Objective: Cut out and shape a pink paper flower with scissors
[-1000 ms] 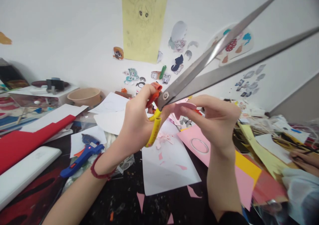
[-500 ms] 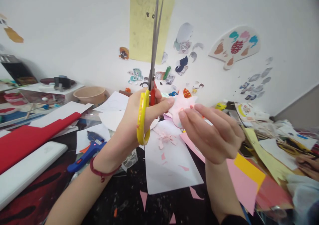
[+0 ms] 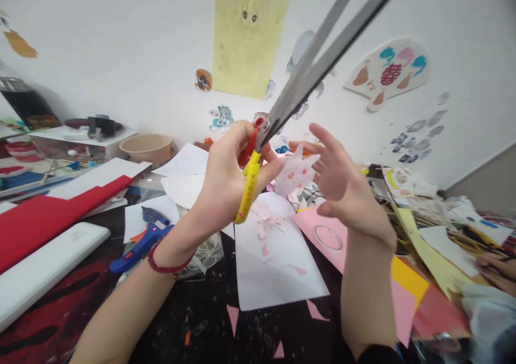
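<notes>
My left hand [image 3: 229, 178] is closed around a pair of scissors [image 3: 250, 184] with yellow and red handles, the long blades slanting up to the right and slightly parted. Between its thumb and fingers it also pinches a pale pink paper cutout [image 3: 297, 175] with spiky points and small reddish spots. Just right of the cutout, my right hand [image 3: 342, 181] is open, its fingers spread and nothing in it. Beneath both hands lies a white sheet [image 3: 278, 278] with pink paper scraps [image 3: 268, 221] on it.
To the left are a blue glue gun [image 3: 141, 245], a white box-like slab [image 3: 56, 270], red board [image 3: 56, 213] and a beige bowl [image 3: 145, 149]. Pink paper [image 3: 318, 224] with a drawn oval lies right. Another person's hand [image 3: 497, 270] shows at the right edge.
My right hand has let go of the pink cutout and spread its fingers. The scissors in my left hand have swung from upright to slanting right, and the cutout has turned.
</notes>
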The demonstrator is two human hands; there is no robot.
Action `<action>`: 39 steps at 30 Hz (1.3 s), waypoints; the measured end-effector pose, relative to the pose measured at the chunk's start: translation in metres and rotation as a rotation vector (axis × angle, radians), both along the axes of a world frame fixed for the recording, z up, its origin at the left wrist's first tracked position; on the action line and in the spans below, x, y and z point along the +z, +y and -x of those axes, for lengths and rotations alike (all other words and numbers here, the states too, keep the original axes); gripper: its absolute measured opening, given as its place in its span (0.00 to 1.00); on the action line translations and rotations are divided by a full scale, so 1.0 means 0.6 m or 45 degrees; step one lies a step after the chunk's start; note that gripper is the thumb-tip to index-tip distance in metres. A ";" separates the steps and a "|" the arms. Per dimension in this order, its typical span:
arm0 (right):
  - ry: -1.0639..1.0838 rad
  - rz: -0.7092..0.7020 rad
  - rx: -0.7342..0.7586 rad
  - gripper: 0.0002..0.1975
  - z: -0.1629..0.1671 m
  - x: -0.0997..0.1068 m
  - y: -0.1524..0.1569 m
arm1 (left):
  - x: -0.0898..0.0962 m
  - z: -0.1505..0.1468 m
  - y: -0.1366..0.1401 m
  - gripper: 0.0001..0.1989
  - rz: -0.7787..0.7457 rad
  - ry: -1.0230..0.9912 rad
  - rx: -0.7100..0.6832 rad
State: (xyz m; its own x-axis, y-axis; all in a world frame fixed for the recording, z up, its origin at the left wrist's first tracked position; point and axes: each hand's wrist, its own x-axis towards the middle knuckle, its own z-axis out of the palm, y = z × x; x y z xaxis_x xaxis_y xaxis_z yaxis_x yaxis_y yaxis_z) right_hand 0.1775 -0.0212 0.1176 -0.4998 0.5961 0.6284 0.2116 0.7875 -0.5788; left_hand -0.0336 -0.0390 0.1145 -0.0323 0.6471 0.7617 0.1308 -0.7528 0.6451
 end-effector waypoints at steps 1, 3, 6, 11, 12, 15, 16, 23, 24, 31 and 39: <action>0.038 0.145 0.041 0.50 -0.001 -0.001 0.000 | 0.000 0.000 0.000 0.14 -0.006 0.043 0.004; 0.112 0.400 0.058 0.41 -0.001 -0.003 0.000 | 0.001 0.001 0.000 0.14 -0.008 0.124 -0.012; 0.118 0.612 0.015 0.18 0.004 -0.006 -0.004 | 0.001 0.002 0.001 0.13 0.008 0.258 -0.033; 0.010 0.663 -0.055 0.05 0.012 -0.001 -0.017 | -0.001 0.001 0.005 0.12 0.037 0.353 -0.046; -0.013 0.663 -0.060 0.05 0.014 0.000 -0.018 | -0.001 0.000 0.006 0.12 0.048 0.357 -0.050; -0.069 0.657 -0.079 0.06 0.019 0.000 -0.016 | -0.004 -0.002 0.010 0.11 0.109 0.360 -0.072; -0.087 0.661 -0.082 0.07 0.021 -0.002 -0.015 | -0.005 -0.003 0.011 0.11 0.130 0.367 -0.082; 0.090 0.517 -0.160 0.11 0.028 -0.011 -0.005 | -0.011 -0.004 0.024 0.15 0.096 0.394 0.041; 0.179 0.450 -0.184 0.11 0.028 -0.011 -0.006 | -0.010 -0.003 0.025 0.15 0.058 0.395 0.096; 0.706 -0.097 -0.425 0.14 0.023 0.003 -0.022 | 0.011 0.014 0.012 0.20 -0.001 0.681 0.457; 0.756 -0.293 -0.437 0.10 0.012 0.002 -0.041 | 0.021 0.010 -0.015 0.20 0.001 0.952 0.495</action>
State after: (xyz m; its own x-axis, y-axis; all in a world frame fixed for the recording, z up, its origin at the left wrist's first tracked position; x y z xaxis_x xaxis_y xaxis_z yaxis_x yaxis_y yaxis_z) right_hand 0.1701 -0.0460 0.1185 0.1564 0.4782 0.8642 0.1703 0.8488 -0.5005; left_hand -0.0397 -0.0482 0.1269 0.2597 0.6948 0.6707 0.7736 -0.5654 0.2861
